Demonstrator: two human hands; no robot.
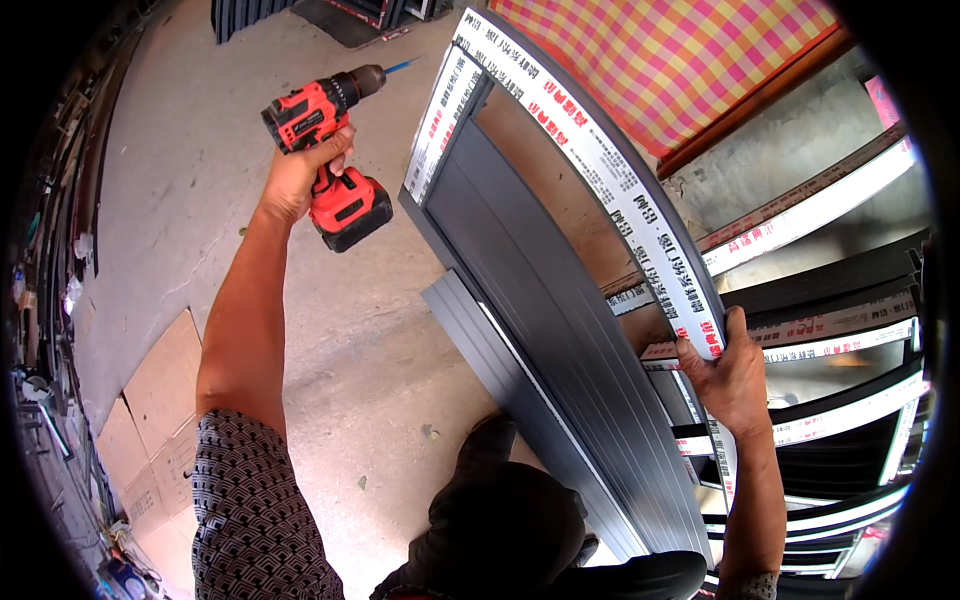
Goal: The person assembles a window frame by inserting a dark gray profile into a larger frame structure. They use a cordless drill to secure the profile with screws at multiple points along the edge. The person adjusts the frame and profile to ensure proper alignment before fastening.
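My left hand [310,170] is wrapped round the handle of a red and black cordless drill [312,112]. A thin blue bit [402,66] sticks out of its chuck, pointing right toward the top corner of a metal frame [560,110], apart from it. Printed white protective film covers that frame's edge. Dark grey slatted panels [540,250] fill part of it, and the rest is an open gap. On the right, my right hand [728,375] grips the frame's long outer side, thumb on the film and fingers round the edge. The frame stands tilted beside my legs.
More film-covered frames [850,345] are stacked at the right. A checked pink and yellow cloth [660,60] hangs at the upper right. Flattened cardboard [160,430] lies on the concrete floor at the left, near long dark profiles [75,170] along the left side.
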